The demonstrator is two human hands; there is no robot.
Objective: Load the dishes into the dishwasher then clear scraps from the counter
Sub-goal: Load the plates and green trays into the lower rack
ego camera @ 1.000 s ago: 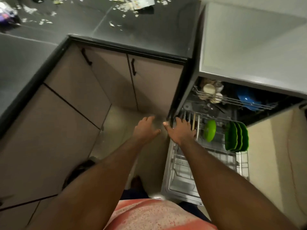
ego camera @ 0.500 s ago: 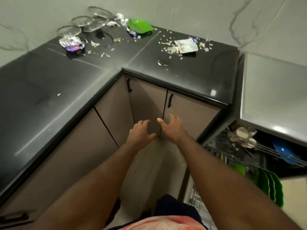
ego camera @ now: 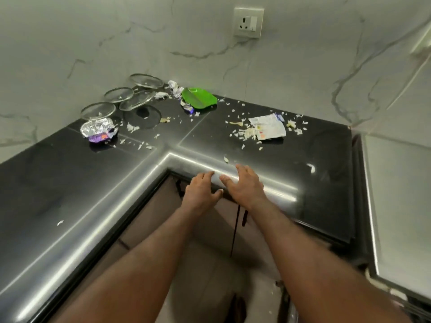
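Two empty hands hover spread over the black tabletop point(ego camera: 303, 164) corner, my left hand point(ego camera: 200, 194) and right hand point(ego camera: 245, 187) gripping nothing, free for collecting. Far back lie four glass plates point(ego camera: 98, 110) and one green plate point(ego camera: 198, 97), amid wrappers point(ego camera: 268, 129) and food scraps point(ego camera: 247, 132).

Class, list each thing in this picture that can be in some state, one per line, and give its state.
Left hand: open, empty, at the counter's inner corner.
Right hand: open, empty, over the counter edge.
Green plate: lying on the counter, not yet loaded.
Glass lids: four, lying flat, partly overlapping.
Foil wrapper: crumpled.
White packet: torn open, flat.
Scraps: scattered, uncleared.
Cabinet doors: closed.
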